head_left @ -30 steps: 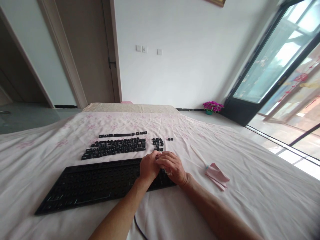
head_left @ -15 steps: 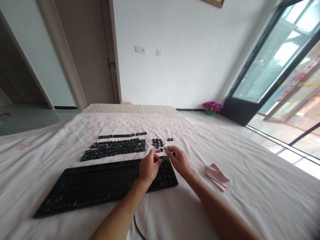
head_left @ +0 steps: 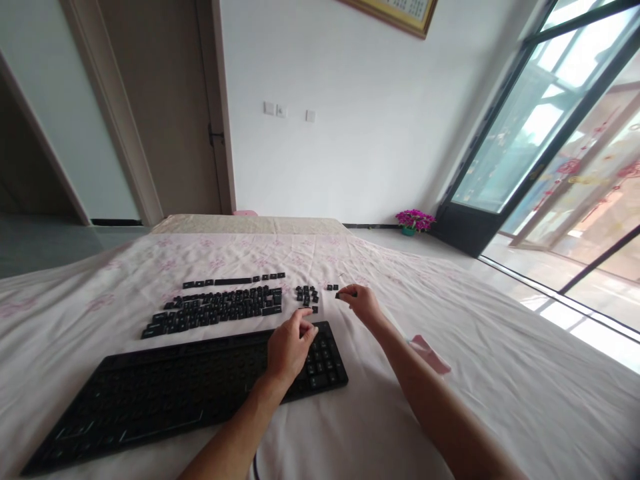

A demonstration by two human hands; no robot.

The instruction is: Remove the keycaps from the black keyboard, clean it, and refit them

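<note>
A black keyboard (head_left: 165, 390) lies on a pale pink sheet, most of its keycaps off. My left hand (head_left: 287, 347) rests on its right end, fingers loosely curled, holding nothing I can see. My right hand (head_left: 363, 303) reaches beyond the keyboard and pinches a small black keycap (head_left: 346, 294) just above the sheet, beside two loose keycaps (head_left: 332, 287). A small cluster of keycaps (head_left: 307, 295) lies between my hands. Removed keycaps (head_left: 215, 307) are laid out in rows behind the keyboard.
A folded pink cloth with a thin stick (head_left: 429, 352) lies to the right of my right forearm. The keyboard cable (head_left: 254, 467) runs off the near edge. A flower pot (head_left: 414, 221) stands on the floor by the glass door (head_left: 540, 133).
My right hand left the keyboard's right end and moved away to the loose keycaps, holding one. My left hand stayed on the keyboard. The view shifted right and up.
</note>
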